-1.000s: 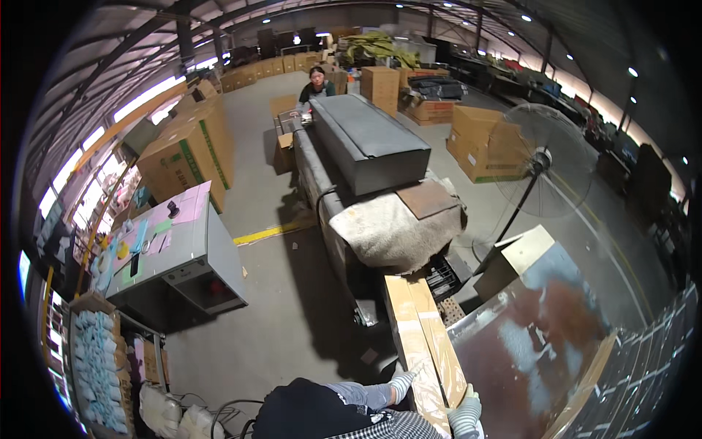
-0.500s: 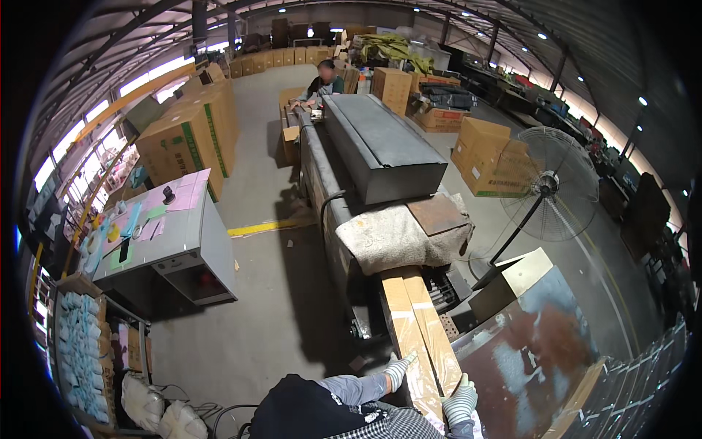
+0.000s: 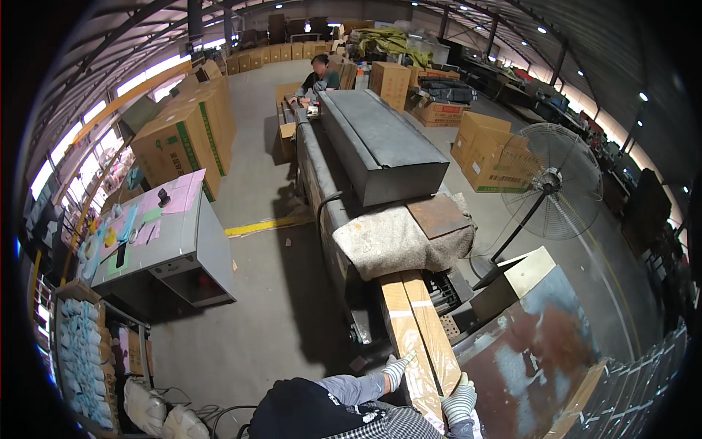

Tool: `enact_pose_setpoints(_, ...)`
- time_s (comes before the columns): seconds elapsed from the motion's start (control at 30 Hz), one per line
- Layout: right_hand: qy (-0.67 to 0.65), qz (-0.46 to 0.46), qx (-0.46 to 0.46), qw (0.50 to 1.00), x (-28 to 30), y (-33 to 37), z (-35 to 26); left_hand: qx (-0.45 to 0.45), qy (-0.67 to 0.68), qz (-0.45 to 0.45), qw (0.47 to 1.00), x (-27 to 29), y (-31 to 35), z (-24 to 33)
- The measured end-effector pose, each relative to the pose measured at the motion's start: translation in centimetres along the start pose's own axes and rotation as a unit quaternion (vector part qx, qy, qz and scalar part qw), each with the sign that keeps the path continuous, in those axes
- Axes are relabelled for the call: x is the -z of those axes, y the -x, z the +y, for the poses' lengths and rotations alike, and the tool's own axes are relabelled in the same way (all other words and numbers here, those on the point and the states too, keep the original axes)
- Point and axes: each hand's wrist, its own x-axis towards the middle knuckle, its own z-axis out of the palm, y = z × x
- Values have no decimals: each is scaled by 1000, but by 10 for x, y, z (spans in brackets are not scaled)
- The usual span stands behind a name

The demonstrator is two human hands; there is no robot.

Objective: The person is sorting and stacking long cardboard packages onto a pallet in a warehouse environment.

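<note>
Two long, narrow cardboard boxes (image 3: 399, 301) in clear film lie side by side, sticking out of a grey machine (image 3: 387, 179) toward me. My left hand (image 3: 395, 371), in a striped knit glove, is closed on the outer edge of the left box, fingertips over its top. On the right box's outer edge, nearer to me, my right hand (image 3: 459, 402) grips in a matching glove. A ragged beige cloth (image 3: 387, 241) drapes over the machine's end where the boxes emerge, hiding their far ends. On the cloth rests a brown plate (image 3: 440, 215).
A co-worker (image 3: 322, 77) stands at the machine's far end. To the right are a stand fan (image 3: 550, 181) and a rust-stained metal sheet (image 3: 530, 351). At left, a grey desk (image 3: 157, 245), large cartons (image 3: 183, 139) and a rack of blue rolls (image 3: 84, 366) stand beside the floor.
The view has shifted slightly. Both my hands keep their places on the boxes, and the co-worker's head has moved a little.
</note>
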Motion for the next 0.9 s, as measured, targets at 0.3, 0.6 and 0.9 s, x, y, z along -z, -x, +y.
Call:
enact_pose_setpoints(0.3,-160,-20,25,987,-1,-55,22,164,-65,112,978,-36,-105,7)
enact_pose_setpoints(0.6,-235,275,55,931,17,-88,12,-166,14,99,981,11,-207,22)
enact_pose_setpoints(0.9,-641,394,-439,491,-171,108,234,169,-111,-151,968,-55,-105,-166)
